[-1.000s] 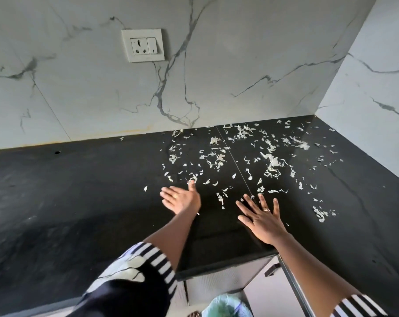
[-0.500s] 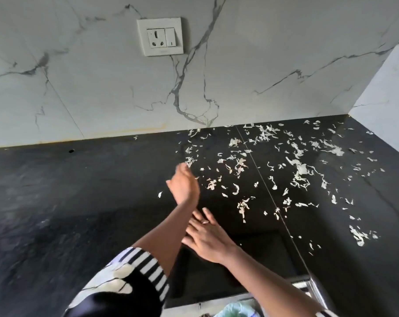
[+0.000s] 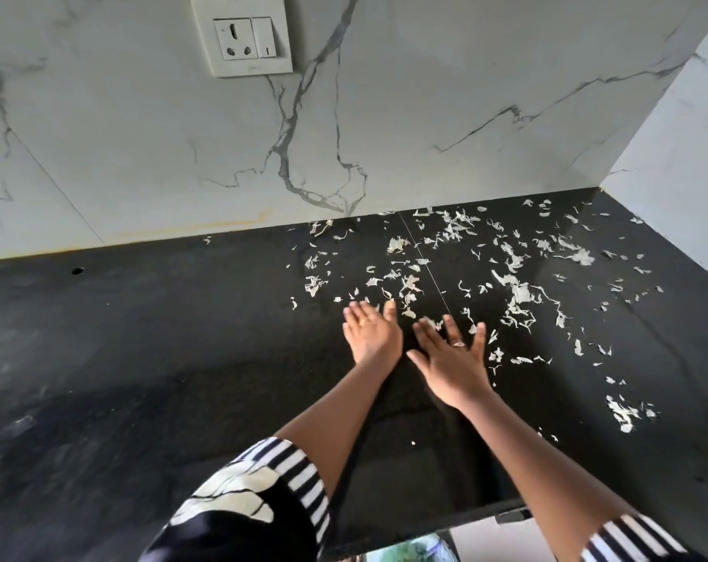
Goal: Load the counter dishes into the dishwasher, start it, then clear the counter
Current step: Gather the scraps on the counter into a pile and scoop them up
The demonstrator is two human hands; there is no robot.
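Several pale peel scraps (image 3: pixel 518 294) lie scattered over the black stone counter (image 3: pixel 141 358), mostly right of centre and back toward the wall. My left hand (image 3: pixel 370 332) lies flat on the counter with straight fingers at the near edge of the scraps. Just right of it, my right hand (image 3: pixel 451 358), a ring on one finger, is spread flat with its fingertips among the scraps. Neither hand holds anything. No dishes or dishwasher are in view.
A white marble backsplash with a wall socket (image 3: pixel 243 34) stands behind the counter, and a side wall (image 3: pixel 676 156) closes the right corner. A greenish bag (image 3: pixel 409 551) shows below the counter's front edge. A small heap of scraps (image 3: pixel 624 413) lies near right.
Both hands have moved forward onto the counter and spread flat side by side. Half a second ago the left hand stood on edge and the right was tucked behind it.
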